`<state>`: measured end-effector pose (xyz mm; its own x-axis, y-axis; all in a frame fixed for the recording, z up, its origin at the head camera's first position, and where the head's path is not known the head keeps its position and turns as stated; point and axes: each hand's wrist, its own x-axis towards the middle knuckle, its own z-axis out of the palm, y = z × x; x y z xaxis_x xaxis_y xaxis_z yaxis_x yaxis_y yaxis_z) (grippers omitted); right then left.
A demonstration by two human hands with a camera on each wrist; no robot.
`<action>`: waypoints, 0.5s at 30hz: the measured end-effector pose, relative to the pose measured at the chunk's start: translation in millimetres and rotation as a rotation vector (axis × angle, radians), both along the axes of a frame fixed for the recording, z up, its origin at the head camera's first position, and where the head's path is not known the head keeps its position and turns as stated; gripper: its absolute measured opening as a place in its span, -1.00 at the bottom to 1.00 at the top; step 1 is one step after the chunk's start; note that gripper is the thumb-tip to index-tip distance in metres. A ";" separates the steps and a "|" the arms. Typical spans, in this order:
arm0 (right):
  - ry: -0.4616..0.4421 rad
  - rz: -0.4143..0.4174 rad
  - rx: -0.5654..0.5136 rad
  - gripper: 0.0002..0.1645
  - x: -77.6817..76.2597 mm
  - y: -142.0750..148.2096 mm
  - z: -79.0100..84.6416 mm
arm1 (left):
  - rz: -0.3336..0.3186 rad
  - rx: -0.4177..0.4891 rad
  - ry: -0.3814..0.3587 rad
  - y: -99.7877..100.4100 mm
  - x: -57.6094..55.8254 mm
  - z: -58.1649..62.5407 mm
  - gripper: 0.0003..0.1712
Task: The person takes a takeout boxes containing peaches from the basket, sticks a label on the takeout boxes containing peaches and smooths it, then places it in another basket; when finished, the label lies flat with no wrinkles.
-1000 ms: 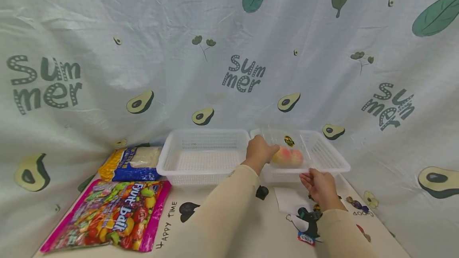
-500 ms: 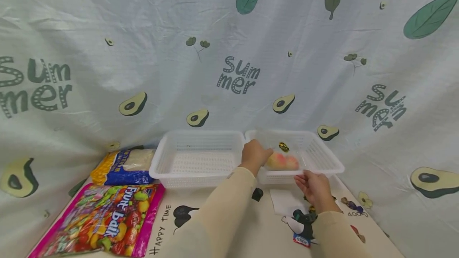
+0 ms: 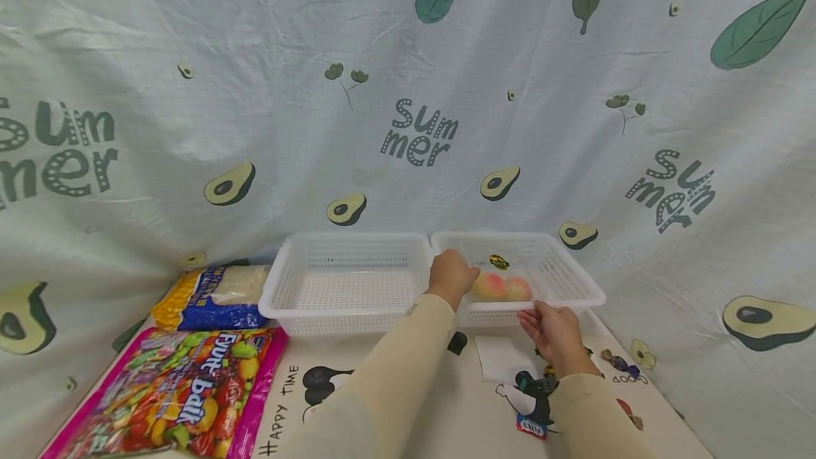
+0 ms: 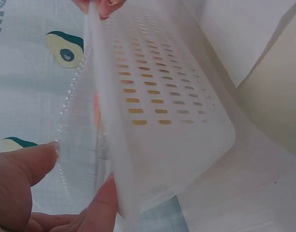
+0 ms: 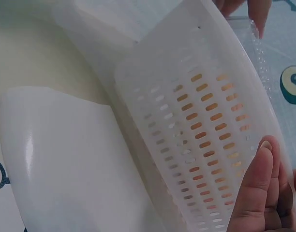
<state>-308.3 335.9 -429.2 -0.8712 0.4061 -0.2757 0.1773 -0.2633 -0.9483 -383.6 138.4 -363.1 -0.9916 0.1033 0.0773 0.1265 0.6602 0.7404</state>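
A clear plastic fruit box [image 3: 499, 262] holding peach-like fruit [image 3: 489, 287] sits low inside the right white basket [image 3: 589, 289]. My left hand [image 3: 451, 276] holds the box's left side near the basket rim. In the left wrist view the left thumb [image 4: 41, 162] touches the clear ridged edge, and a fingertip is right at the basket rim. My right hand [image 3: 556, 335] pinches the basket's front rim. In the right wrist view its fingers [image 5: 257, 193] lie along the perforated outer wall, through which orange colour shows.
A second white basket [image 3: 347, 314] stands to the left, beside the first. Farther left lie a blue and yellow bag [image 3: 219, 299] and a pink-edged candy bag [image 3: 185, 388]. A white paper piece [image 3: 500, 358] and wrapped candies [image 3: 532, 425] lie in front.
The clear box has come down from a raised tilt into the right basket, the left hand lowering with it. The right hand stays at the rim. The head view has turned slightly right.
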 end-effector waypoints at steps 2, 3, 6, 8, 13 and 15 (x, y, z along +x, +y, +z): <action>0.002 0.003 0.000 -0.69 -0.6 0.0 -0.2 | -0.001 -0.002 -0.024 0.7 -0.8 2.9 -0.77; 0.002 0.003 -0.002 -0.69 -1.0 -0.1 -0.2 | -0.003 0.000 -0.044 0.8 -0.9 4.7 -0.81; 0.001 0.007 -0.007 -0.70 -2.1 -0.8 -0.2 | -0.021 0.000 -0.102 0.4 -1.4 9.8 -0.84; 0.000 0.013 -0.014 -0.70 -2.5 -1.3 -0.1 | -0.050 0.061 -0.176 0.0 -2.8 11.9 -0.73; 0.002 0.012 -0.024 -0.70 -1.8 -1.8 0.4 | -0.077 0.360 -0.444 1.8 -8.9 12.0 -0.31; 0.002 0.005 -0.024 -0.68 -1.6 -1.6 0.2 | -0.061 0.429 -0.493 3.7 -10.6 11.3 -0.23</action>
